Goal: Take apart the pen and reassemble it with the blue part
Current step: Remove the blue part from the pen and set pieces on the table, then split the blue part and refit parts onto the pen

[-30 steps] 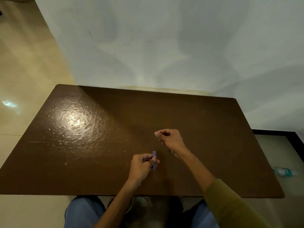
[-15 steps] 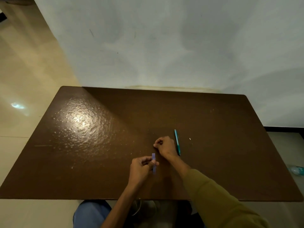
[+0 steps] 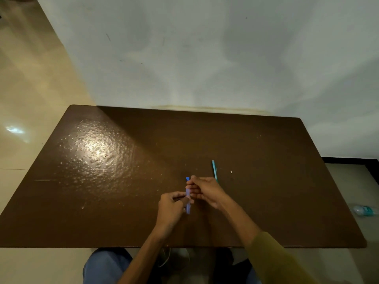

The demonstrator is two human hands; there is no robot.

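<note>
A blue pen part stands roughly upright between my hands over the brown table. My left hand pinches its lower half. My right hand has its fingertips closed on the upper end, where a small darker blue tip sticks out above the fingers. A teal pen piece lies on the table just beyond my right hand, partly hidden by it. A tiny white bit lies to its right.
The table's far edge meets a white wall. A plastic water bottle lies on the floor to the right of the table. My knees show below the near edge.
My right hand has moved left and nearer, from beside the teal piece onto the top of the blue part. The left hand stayed in place, still holding the blue part.
</note>
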